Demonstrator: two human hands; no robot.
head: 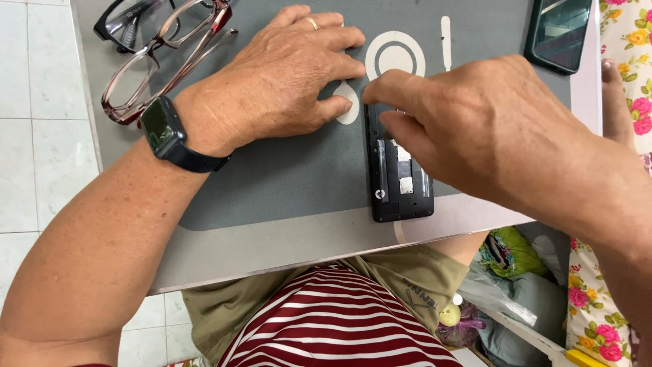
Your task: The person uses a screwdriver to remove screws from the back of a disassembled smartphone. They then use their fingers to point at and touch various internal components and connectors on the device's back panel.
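A black phone [397, 183] lies on the grey mat [285, 177] with its back cover off, showing the empty battery bay and card slots. My right hand [475, 122] reaches over its top end, fingertips pressing at the upper edge; what lies under the fingers is hidden. My left hand [285, 78] rests flat on the mat just left of the phone, fingers spread and holding nothing. It wears a ring, and a dark smartwatch [166, 132] sits on the wrist.
Two pairs of glasses [163, 47] lie at the mat's far left corner. Another dark phone [558, 32] lies at the far right. The small table's front edge is near my lap. Bags and flowered cloth [598, 299] crowd the right; tiled floor lies left.
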